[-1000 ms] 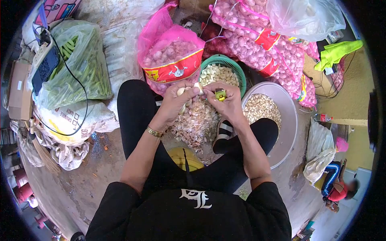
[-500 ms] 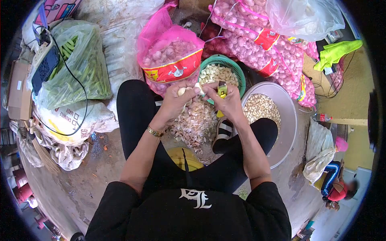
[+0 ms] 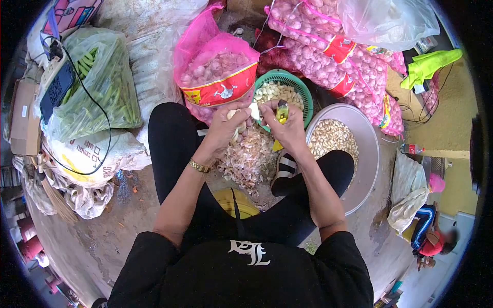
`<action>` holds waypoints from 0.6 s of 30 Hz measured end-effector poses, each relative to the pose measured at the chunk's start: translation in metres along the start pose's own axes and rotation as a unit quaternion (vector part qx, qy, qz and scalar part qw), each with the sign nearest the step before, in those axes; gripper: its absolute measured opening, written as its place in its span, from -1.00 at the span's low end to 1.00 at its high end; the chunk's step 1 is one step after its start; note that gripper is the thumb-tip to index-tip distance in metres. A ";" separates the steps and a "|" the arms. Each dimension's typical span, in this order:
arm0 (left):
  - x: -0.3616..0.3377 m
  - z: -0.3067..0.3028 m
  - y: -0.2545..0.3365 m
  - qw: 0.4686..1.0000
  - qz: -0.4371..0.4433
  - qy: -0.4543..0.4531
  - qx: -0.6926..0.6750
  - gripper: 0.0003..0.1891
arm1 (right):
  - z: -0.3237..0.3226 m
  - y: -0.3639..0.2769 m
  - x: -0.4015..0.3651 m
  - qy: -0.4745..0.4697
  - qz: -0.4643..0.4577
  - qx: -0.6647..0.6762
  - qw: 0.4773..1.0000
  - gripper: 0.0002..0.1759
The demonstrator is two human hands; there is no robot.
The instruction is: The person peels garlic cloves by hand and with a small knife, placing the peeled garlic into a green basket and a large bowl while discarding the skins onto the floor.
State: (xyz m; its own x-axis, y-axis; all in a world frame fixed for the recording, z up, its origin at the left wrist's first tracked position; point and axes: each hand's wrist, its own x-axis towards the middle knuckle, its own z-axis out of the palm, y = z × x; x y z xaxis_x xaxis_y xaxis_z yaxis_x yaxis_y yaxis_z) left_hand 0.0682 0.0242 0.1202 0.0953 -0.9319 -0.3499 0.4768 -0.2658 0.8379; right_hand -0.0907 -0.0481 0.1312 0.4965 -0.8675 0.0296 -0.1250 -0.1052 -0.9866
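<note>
My left hand (image 3: 224, 131) is closed around several garlic cloves (image 3: 237, 134). A pale peeled clove (image 3: 254, 111) shows at its fingertips, between both hands. In my right hand (image 3: 290, 132) is a small yellow-and-black tool, apparently a cutter (image 3: 282, 114); its blade is not clear. The right fingertips come up against the pale clove. Below the hands lies a heap of garlic skins (image 3: 248, 161). Just beyond them, a green basket (image 3: 309, 102) holds peeled cloves. To the right, a pale basin (image 3: 368, 154) contains cloves with brownish skin.
An open pink mesh bag of garlic (image 3: 215, 69) stands ahead, with more full mesh bags (image 3: 359, 72) at the right. Green vegetables in a plastic bag (image 3: 110, 97) rest on a sack (image 3: 82, 154) at left. Another person (image 3: 429, 238) is at far right.
The pale clove now shows larger and tilted between my fingertips. More cloves are visible in my left palm. My right hand has turned slightly with the cutter.
</note>
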 end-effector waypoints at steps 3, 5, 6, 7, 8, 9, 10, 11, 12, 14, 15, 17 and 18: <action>0.001 0.002 -0.002 1.000 0.010 -0.006 0.027 -0.66 | 0.003 0.003 0.000 0.005 -0.052 -0.020 0.998 -0.82; 0.001 0.002 -0.003 0.998 0.032 -0.011 0.056 -0.66 | 0.002 -0.010 -0.003 0.000 0.002 0.028 1.000 -0.85; -0.001 0.002 -0.002 1.000 0.009 -0.022 0.003 -0.67 | 0.001 -0.020 -0.004 -0.005 0.055 0.076 0.996 -0.88; -0.002 0.002 0.000 0.998 -0.015 -0.034 -0.051 -0.68 | -0.002 -0.024 -0.004 -0.003 0.055 0.076 0.996 -0.88; -0.003 0.003 0.003 0.998 -0.014 -0.035 -0.050 -0.68 | -0.007 -0.027 -0.003 0.008 0.083 0.120 0.989 -0.87; -0.004 0.004 0.008 0.994 -0.021 -0.058 -0.087 -0.68 | -0.012 -0.028 -0.002 0.017 0.110 0.164 0.980 -0.87; -0.005 0.003 0.012 0.988 -0.028 -0.081 -0.124 -0.68 | -0.016 -0.027 -0.002 0.018 0.109 0.165 0.980 -0.87; -0.004 0.001 0.011 0.989 -0.028 -0.082 -0.123 -0.68 | -0.020 -0.023 -0.003 0.029 0.110 0.145 0.983 -0.88; -0.002 -0.001 0.011 0.989 -0.016 -0.079 -0.120 -0.67 | -0.024 -0.019 -0.003 0.041 0.112 0.124 0.985 -0.89; 0.000 -0.004 0.009 0.990 -0.004 -0.075 -0.116 -0.67 | -0.027 -0.001 -0.006 0.024 0.042 0.023 0.999 -0.90; -0.001 -0.003 0.010 0.991 0.005 -0.068 -0.111 -0.64 | -0.026 0.001 -0.007 0.006 -0.027 -0.078 0.997 -0.91; -0.001 -0.003 0.010 0.992 0.014 -0.062 -0.107 -0.60 | -0.032 -0.001 -0.013 -0.073 0.045 -0.094 0.992 -0.89; -0.001 -0.002 0.009 0.993 0.009 -0.055 -0.108 -0.61 | -0.033 -0.003 -0.015 -0.150 0.116 -0.110 0.976 -0.87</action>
State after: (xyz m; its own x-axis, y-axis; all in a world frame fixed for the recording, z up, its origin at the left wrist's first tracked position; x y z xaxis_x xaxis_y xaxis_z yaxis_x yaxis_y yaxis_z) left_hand 0.0744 0.0236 0.1269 0.0149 -0.9607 -0.2774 0.6539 -0.2005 0.7295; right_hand -0.1261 -0.0504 0.1388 0.6584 -0.7020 -0.2714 -0.4291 -0.0539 -0.9016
